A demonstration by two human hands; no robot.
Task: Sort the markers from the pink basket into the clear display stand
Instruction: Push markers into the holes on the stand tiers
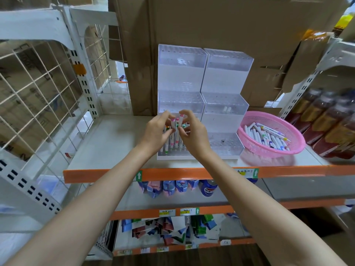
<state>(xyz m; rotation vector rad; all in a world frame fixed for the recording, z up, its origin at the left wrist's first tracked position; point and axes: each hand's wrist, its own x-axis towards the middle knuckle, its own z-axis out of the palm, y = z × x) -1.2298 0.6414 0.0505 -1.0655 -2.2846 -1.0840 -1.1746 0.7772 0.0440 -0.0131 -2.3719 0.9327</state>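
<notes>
We log both hands close together at the 7 o'clock corner of the clear stand (224, 73), in front of its lowest left tier. The left hand (156, 136) grips a bunch of markers (173, 131), upright with caps up. The right hand (193, 139) pinches the top of one marker (181, 120) in that bunch between thumb and forefinger. The pink basket (295, 148) sits on the shelf (107, 143) at 3 o'clock of the stand, just beside it, with loose markers (267, 135) lying inside.

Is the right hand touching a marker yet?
Touching. Head view shows the right hand pinching the cap end of an upright marker, in front of the display stand.
</notes>
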